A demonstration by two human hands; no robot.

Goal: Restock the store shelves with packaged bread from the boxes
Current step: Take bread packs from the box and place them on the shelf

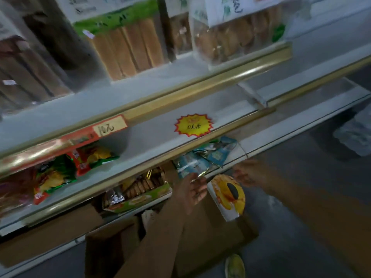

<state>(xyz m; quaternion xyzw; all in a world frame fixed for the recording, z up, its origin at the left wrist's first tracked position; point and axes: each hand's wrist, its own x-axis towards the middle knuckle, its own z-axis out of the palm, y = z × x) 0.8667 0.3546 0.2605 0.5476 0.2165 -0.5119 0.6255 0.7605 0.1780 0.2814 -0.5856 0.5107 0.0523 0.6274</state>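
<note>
While the blue-and-silver foil snack packets (202,159) lie bunched at the front edge of a lower white shelf (261,141), the left hand (192,192) reaches up to them from below, its fingers curled and pinching the crinkled silver edge of the nearest packet. Just to the right, the right hand (250,173) hovers beside the same pile with fingers loosely bent; blur makes it impossible to tell whether it touches a packet. Between and below the two hands stands a white carton flap printed with yellow-orange bread and a dark oval handle hole (228,194), rising from a brown cardboard box (210,237) on the grey floor. Left of the hands, an open green-and-yellow tray of brown biscuits (140,189) sits under the gold shelf rail (120,177). One level up, red-and-green snack bags (66,169) lie on the shelf, near a yellow starburst price tag (193,125) and a red strip label (90,133). On the top shelf, clear bags of sliced loaf bread (128,49) and round buns (236,35) stand upright.
</note>
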